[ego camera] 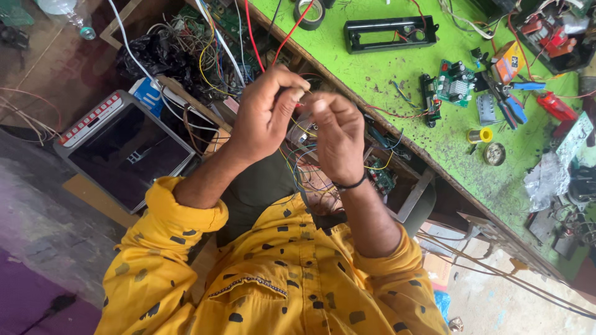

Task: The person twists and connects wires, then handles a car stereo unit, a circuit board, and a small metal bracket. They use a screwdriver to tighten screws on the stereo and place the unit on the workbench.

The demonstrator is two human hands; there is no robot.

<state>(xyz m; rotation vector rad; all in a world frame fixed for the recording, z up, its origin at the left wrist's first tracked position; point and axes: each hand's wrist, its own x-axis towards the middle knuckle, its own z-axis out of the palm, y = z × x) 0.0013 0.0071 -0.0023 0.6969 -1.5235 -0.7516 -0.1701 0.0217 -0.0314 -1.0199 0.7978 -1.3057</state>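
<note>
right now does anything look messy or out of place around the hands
Yes. A tangle of loose wires sprawls beside the green bench, and a bare circuit board lies among scattered tools. Both hands, left hand and right hand, pinch a thin wire.

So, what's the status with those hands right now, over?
Left hand and right hand both pinching thin wire. Held short of green bench. Wire tangle crowds beneath hands.

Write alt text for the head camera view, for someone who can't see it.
Two bare hands, left hand and right hand, pinch thin wires together above a lap, yellow spotted sleeves below. Beside them a green workbench holds a circuit board, pliers and solder.
</note>
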